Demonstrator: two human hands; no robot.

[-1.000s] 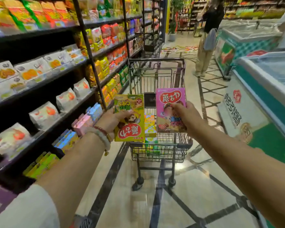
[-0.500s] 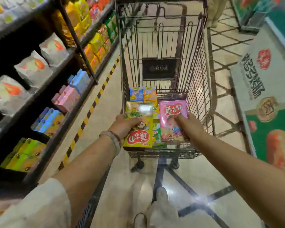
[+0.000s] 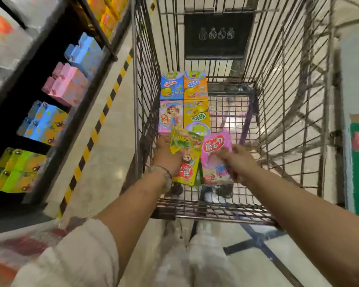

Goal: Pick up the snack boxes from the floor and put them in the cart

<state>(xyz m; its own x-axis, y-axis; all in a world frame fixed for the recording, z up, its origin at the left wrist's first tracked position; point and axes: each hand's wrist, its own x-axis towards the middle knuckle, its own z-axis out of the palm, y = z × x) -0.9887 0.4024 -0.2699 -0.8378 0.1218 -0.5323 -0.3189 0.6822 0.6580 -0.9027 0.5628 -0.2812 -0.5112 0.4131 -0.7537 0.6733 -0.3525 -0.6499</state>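
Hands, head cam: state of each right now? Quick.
Left hand: grips the yellow-green snack box, inside the cart.
Right hand: grips the pink snack box, also inside the cart.

Two bare arms, no gloves. On the left arm, a soft cream sleeve (image 3: 79, 253), pushed up near the elbow. Around the left wrist, a pale bead bracelet (image 3: 163, 172) and beside it a thin dark red string band (image 3: 168, 171). Nothing worn on the right arm. Down low, light cream trousers (image 3: 197, 257), blurry.
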